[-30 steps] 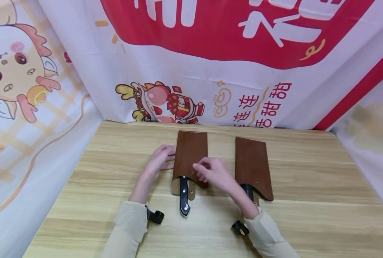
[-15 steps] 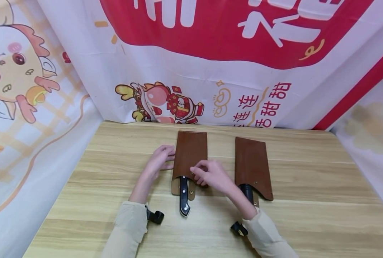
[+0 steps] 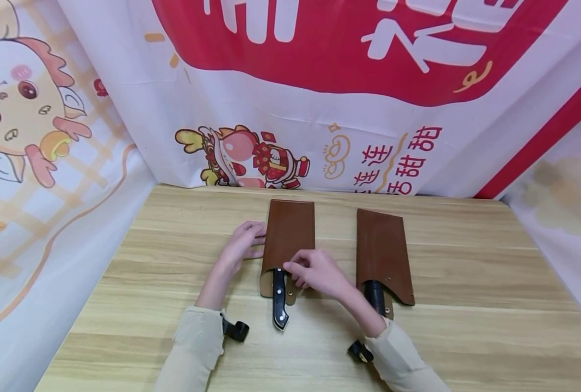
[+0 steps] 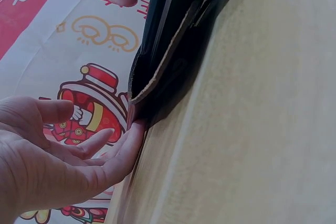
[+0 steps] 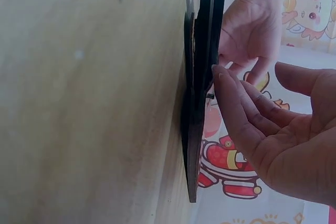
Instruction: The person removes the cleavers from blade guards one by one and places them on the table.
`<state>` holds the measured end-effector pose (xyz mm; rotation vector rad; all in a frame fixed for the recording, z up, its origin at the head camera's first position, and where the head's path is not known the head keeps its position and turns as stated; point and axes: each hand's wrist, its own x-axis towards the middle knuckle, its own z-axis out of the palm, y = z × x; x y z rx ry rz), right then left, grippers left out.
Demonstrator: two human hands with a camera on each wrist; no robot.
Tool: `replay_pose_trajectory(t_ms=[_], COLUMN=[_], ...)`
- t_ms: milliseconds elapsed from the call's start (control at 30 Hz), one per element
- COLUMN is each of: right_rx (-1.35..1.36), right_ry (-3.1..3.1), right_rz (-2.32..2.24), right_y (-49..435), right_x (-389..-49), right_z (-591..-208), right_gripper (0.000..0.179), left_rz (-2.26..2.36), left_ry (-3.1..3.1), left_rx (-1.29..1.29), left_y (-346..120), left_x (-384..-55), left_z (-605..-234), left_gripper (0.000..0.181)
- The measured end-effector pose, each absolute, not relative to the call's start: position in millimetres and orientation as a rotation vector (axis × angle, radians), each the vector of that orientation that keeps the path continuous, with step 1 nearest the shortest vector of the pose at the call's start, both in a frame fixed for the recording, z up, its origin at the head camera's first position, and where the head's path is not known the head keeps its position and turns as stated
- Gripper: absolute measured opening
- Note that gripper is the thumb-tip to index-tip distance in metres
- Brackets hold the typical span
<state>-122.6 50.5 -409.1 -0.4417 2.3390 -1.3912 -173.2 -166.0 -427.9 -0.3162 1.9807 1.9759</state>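
Note:
A brown leather knife sheath (image 3: 290, 231) lies flat on the table, and a black riveted knife handle (image 3: 279, 305) sticks out of its near end. Beside its left edge rests my left hand (image 3: 241, 245); in the left wrist view a fingertip touches the sheath's edge, the fingers relaxed and the thumb apart. Over the sheath's mouth, at the top of the handle, is my right hand (image 3: 320, 272). From the right wrist view, its fingertips (image 5: 219, 72) touch the handle or sheath mouth while the thumb stays away. The snap strap (image 3: 290, 295) is partly hidden by that hand.
To the right lies a second brown sheath (image 3: 382, 247) holding a knife with a black handle (image 3: 375, 296), partly behind the right forearm. The wooden table (image 3: 486, 288) meets a printed cloth backdrop (image 3: 271, 98) at the back.
My right hand has slid left and slightly nearer over the sheath, from its right side to the top of the knife handle. The left hand and both sheaths have stayed in place.

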Motion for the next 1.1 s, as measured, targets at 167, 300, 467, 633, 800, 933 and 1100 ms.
replay_pose_trajectory(t_ms=[167, 300, 467, 633, 800, 933, 1100], right_rx=[-0.464, -0.460, -0.459, -0.446, -0.435, -0.442, -0.463], right_ry=[2.341, 2.330, 2.324, 2.319, 2.308, 2.282, 2.258], right_rz=[-1.369, -1.359, -1.345, -1.340, -1.338, -1.322, -1.290], right_y=[49.0, 48.4, 48.0, 47.6, 47.6, 47.6, 47.6], right_x=[-120.3, -118.2, -117.4, -118.3, -118.2, -116.7, -115.0], right_z=[-411.3, -412.9, -413.3, -411.7, -411.7, -412.0, -412.2], right_gripper=[0.025, 0.026, 0.024, 0.022, 0.020, 0.019, 0.018], left_rz=[1.973, 1.971, 1.969, 1.978, 1.974, 1.966, 1.969], left_ry=[1.975, 1.969, 1.972, 1.976, 1.977, 1.984, 1.983], left_rx=[-0.323, -0.328, -0.332, -0.331, -0.331, -0.328, -0.330], left_y=[-165.7, -164.9, -164.9, -165.2, -165.7, -166.9, -166.9], left_x=[-173.2, -173.1, -173.1, -172.8, -173.1, -172.7, -172.0], left_z=[-428.3, -428.7, -429.1, -427.9, -427.7, -428.9, -427.9], left_gripper=[0.049, 0.048, 0.048, 0.049, 0.050, 0.051, 0.050])
